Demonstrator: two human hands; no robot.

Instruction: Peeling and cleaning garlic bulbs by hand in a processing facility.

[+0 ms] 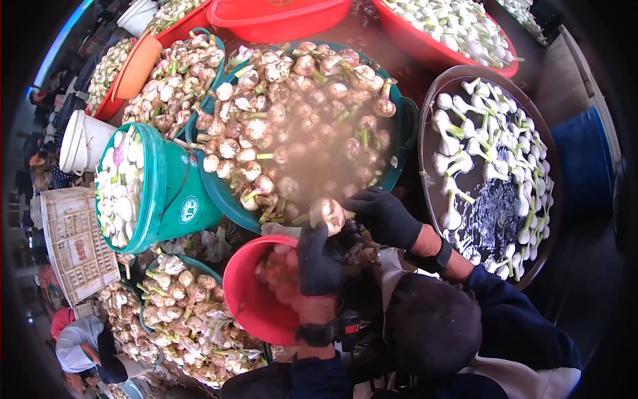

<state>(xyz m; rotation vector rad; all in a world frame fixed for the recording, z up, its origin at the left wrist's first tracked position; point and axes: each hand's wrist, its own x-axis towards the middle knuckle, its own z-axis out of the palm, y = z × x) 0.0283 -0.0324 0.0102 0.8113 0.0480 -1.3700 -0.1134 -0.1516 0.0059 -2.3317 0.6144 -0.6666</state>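
My left hand (319, 264), in a black glove, holds a garlic bulb (327, 213) from below, near the rim of a large green tub (209, 189). On the bulb's right, the fingers of my black-gloved right hand (386, 217) are closed at its short green stem. Many soiled garlic bulbs with cut stems fill the tub, partly under cloudy brown water. A red bucket (244, 309) with bulbs inside stands under and left of my left hand, which hides part of it. Whether my right fingers hold a tool cannot be seen.
At the right a brown basin (428, 184) holds white garlic in water. A green bucket (172, 184) of pale bulbs stands left, by a plastic crate (79, 244). Red tubs (279, 25) line the far side. Another person (82, 344) is at the lower left.
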